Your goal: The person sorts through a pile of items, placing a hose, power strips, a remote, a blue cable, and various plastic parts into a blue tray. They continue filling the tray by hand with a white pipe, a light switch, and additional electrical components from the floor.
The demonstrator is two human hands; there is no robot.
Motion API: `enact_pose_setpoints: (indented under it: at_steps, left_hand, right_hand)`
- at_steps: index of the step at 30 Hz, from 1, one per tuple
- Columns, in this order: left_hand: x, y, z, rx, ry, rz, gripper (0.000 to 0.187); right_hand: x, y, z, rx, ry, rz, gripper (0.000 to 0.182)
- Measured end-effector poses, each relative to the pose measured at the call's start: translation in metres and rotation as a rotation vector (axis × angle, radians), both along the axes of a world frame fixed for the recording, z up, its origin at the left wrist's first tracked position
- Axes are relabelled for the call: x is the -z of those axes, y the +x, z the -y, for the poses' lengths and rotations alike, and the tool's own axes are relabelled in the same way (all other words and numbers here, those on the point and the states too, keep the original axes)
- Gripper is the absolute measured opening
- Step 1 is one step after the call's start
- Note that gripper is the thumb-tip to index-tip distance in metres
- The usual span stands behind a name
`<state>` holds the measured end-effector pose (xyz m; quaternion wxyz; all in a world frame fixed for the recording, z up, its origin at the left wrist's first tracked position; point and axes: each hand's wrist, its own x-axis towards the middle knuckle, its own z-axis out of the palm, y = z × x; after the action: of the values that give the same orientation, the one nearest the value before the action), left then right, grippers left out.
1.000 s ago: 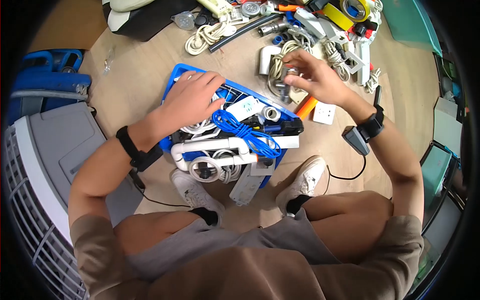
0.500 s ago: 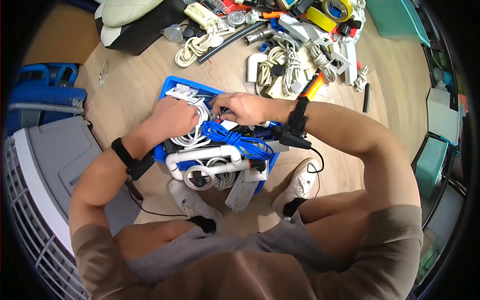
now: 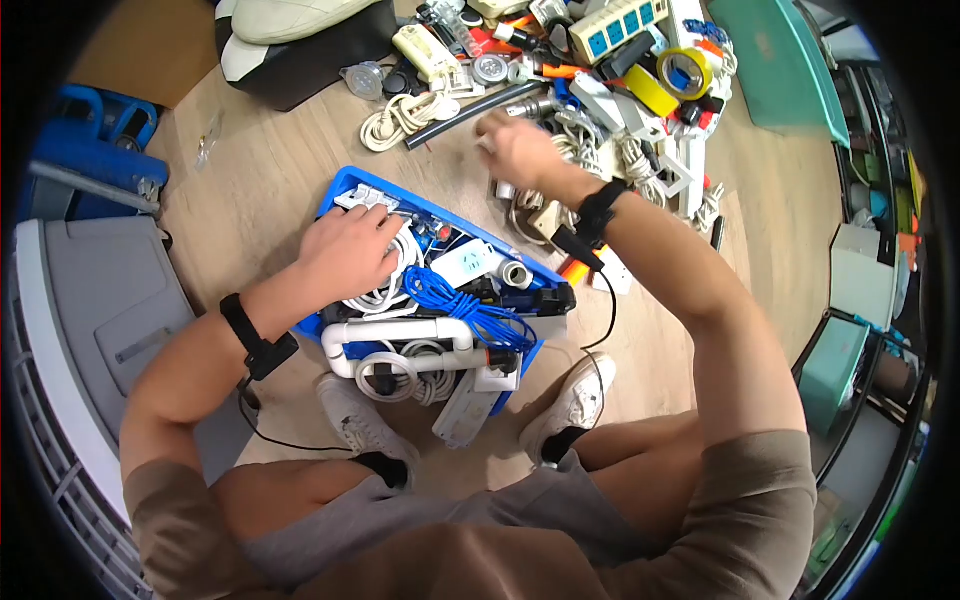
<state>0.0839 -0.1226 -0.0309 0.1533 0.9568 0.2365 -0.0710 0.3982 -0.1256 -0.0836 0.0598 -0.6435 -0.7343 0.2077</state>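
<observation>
My left hand (image 3: pixel 348 252) lies over a coil of white cable (image 3: pixel 405 262) in the blue bin (image 3: pixel 350 178), its fingers stretched out and slightly apart. Beside that coil is a bundle of blue cable (image 3: pixel 460 305), with a white plate (image 3: pixel 465 262) and a short grey-white pipe fitting (image 3: pixel 515 274) behind it. A bent white pipe (image 3: pixel 400 331) lies across the near side of the bin. My right hand (image 3: pixel 525 155) is beyond the bin at the near edge of the floor pile, by a bundle of beige cable (image 3: pixel 580 140). Its fingers are smeared by motion; anything in them is hidden.
Beyond the bin, a heap holds a power strip (image 3: pixel 620 28), yellow tape (image 3: pixel 685 73), a black tube (image 3: pixel 475 115) and a beige cable coil (image 3: pixel 400 122). A grey lidded box (image 3: pixel 105 290) stands left, a teal tub (image 3: pixel 780 70) back right. White shoes (image 3: pixel 575 405) flank the bin.
My right hand has left the bin and moved up toward the floor pile, uncovering the white plate and pipe fitting. My left hand stays over the white coil, its fingers now more spread.
</observation>
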Motion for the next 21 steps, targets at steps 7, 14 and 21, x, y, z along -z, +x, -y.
enact_pose_setpoints:
  at_steps: [7, 14, 21]
  left_hand:
    - [0.006, -0.002, 0.003, -0.005, 0.039, 0.017, 0.037]
    - [0.005, -0.001, 0.004, -0.009, -0.012, -0.053, 0.039]
    - [0.006, 0.000, 0.002, -0.031, -0.012, -0.020, 0.034]
  right_hand:
    - [0.008, 0.083, -0.054, 0.040, -0.088, 0.402, 0.052]
    - [0.022, 0.053, -0.090, 0.021, -0.061, 0.372, 0.066]
    - [0.039, 0.016, -0.097, 0.078, -0.166, 0.486, 0.117]
